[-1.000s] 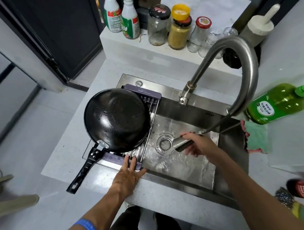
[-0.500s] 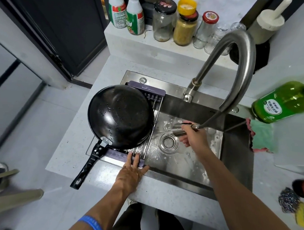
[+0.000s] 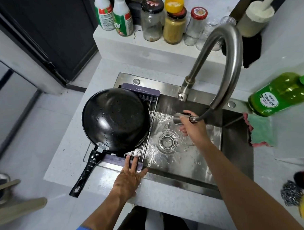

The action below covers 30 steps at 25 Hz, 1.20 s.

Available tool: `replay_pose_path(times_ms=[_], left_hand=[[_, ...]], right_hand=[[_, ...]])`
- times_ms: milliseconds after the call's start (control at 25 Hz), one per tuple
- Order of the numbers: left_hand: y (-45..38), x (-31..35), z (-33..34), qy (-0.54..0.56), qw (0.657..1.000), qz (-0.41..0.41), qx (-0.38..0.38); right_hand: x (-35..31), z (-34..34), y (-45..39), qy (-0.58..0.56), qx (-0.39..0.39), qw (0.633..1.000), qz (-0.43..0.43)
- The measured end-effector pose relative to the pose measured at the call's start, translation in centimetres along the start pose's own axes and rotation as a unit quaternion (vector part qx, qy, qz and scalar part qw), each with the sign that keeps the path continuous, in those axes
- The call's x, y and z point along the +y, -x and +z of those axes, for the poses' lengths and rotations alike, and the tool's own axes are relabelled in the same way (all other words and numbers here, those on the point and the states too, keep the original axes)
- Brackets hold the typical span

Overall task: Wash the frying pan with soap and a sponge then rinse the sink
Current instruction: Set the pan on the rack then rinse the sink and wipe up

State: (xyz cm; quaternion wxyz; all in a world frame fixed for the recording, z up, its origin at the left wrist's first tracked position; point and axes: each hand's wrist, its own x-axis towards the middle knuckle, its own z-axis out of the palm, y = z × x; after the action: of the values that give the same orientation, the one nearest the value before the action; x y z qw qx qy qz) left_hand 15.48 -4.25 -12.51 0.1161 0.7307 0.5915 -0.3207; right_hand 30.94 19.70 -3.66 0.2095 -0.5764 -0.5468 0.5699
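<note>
Black frying pan sits upside down on the purple drying rack over the sink's left side, handle toward the counter. Right hand grips the pull-out faucet head, apparently spraying the wet basin. Left hand lies flat, fingers straight, on the rack's near edge.

No words can be read for sure. Small writing is seen on the green bottle's white label and on the two spray bottles, but it is too blurry.
</note>
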Motion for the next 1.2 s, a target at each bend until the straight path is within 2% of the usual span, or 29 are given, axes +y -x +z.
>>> replay_pose_path(times_ms=[120, 320, 480, 680, 760, 840, 1040, 1200], left_hand=[[0.2, -0.1, -0.3, -0.002, 1.0, 0.01, -0.009], [-0.2, 0.0, 0.2, 0.02, 0.999, 0.007, -0.031], [0.1, -0.1, -0.2, 0.033, 0.999, 0.002, -0.029], [-0.3, 0.2, 0.0, 0.038, 0.999, -0.003, -0.033], [-0.1, 0.1, -0.2, 0.017, 0.999, 0.009, -0.028], [0.2, 0.0, -1.1, 0.003, 0.999, 0.025, -0.023], [0.0, 0.4, -1.1, 0.005, 1.0, 0.021, -0.009], [-1.1, 0.6, 2.2, 0.029, 0.999, -0.004, -0.016]], right_hand=[[-0.3, -1.6, -1.1, 0.022, 0.047, 0.999, -0.002], [-0.2, -0.6, 0.3, 0.047, -0.03, 0.998, -0.01], [-0.6, -3.4, -1.0, 0.065, 0.033, 0.997, 0.003], [-0.3, -1.9, 0.4, 0.11, -0.075, 0.991, 0.007], [-0.4, -2.7, -0.1, 0.099, -0.049, 0.994, 0.01], [0.0, -4.4, -0.7, 0.145, -0.019, 0.989, 0.021], [0.7, -3.4, 1.6, 0.153, -0.112, 0.981, 0.04], [0.8, -4.8, 0.4, 0.164, -0.028, 0.984, 0.058]])
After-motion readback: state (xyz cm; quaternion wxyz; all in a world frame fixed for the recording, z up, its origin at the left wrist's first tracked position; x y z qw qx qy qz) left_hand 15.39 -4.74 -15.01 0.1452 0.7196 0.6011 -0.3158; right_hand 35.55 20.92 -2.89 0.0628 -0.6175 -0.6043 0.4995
